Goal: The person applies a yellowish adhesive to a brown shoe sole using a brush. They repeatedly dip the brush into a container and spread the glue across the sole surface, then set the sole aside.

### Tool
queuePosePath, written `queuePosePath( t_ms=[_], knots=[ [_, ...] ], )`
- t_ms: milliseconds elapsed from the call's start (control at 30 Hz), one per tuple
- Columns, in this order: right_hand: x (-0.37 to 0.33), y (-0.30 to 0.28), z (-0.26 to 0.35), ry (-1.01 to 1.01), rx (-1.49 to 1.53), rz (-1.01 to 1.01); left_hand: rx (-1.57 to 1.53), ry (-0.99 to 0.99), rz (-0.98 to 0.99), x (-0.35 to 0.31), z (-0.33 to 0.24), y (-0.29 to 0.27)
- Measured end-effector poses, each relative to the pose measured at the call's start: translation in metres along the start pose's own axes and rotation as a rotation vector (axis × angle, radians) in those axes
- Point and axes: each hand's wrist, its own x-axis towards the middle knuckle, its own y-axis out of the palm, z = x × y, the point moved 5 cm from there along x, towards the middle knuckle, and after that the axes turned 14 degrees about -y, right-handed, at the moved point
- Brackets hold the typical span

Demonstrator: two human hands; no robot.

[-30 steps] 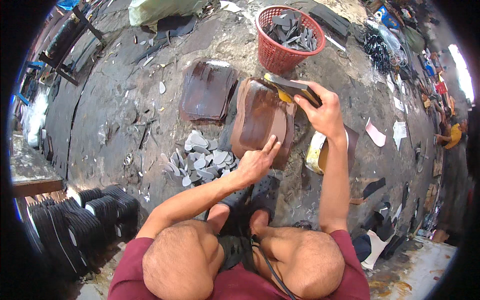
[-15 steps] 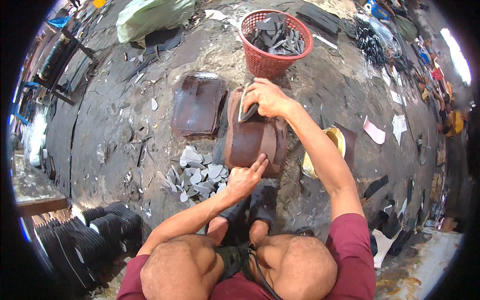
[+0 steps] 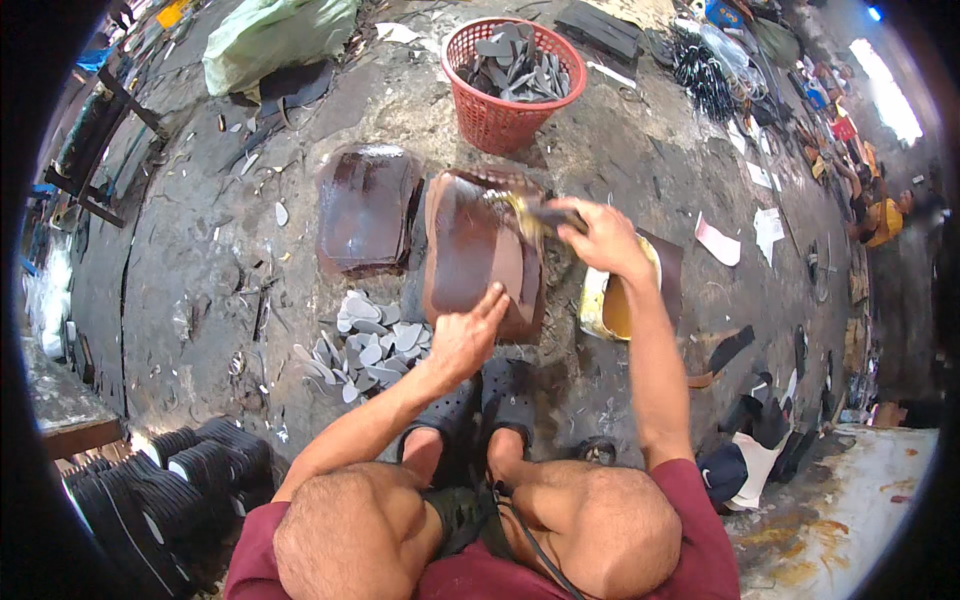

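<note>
My right hand (image 3: 600,238) is closed round the dark handle of a brush (image 3: 540,215), whose yellowish bristles are smeared by motion over the upper right of a stack of brown sheets (image 3: 465,250). Wet, shiny streaks show near the stack's top edge. My left hand (image 3: 468,335) rests with its fingers stretched onto the lower right of that stack, holding nothing. Beneath my right forearm stands a yellow-smeared container (image 3: 600,310) with amber liquid in it. Left of the stack lies another pile of glossy brown sheets (image 3: 365,210).
Small grey rounded pieces (image 3: 375,345) are heaped near my left forearm. A red basket (image 3: 505,125) of similar grey pieces stands beyond the sheets. Black sole-shaped stacks (image 3: 180,490) sit at the lower left. A pale green plastic bag (image 3: 275,40) lies at the far left.
My right hand has moved right and slightly down with the brush, off the stack's upper left and toward its right edge. My left hand stays on the sheets.
</note>
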Motion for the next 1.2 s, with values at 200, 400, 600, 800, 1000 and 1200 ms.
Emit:
queuePosePath(
  t_ms=[200,400,600,800,1000,1200],
  knots=[
    [0.023,0.069,0.069,-0.438,-0.418,0.098,0.032,0.010,0.001,0.006,0.017,-0.004],
    [0.120,0.000,0.015,-0.011,-0.261,0.071,0.013,-0.055,0.078,0.006,0.004,-0.006],
    [0.092,0.042,0.021,-0.107,-0.093,0.194,-0.363,-0.078,-0.034,0.005,0.023,-0.021],
    [0.011,0.059,0.048,-0.167,-0.064,0.141,-0.581,-0.587,-0.331,0.016,0.107,-0.041],
    [-0.055,0.076,0.094,-0.306,-0.176,-0.005,-0.735,-0.675,-0.072,0.026,0.118,-0.030],
    [-0.086,0.095,0.103,-0.437,-0.279,-0.110,-0.723,-0.641,-0.154,0.024,0.085,-0.053]
  ],
)
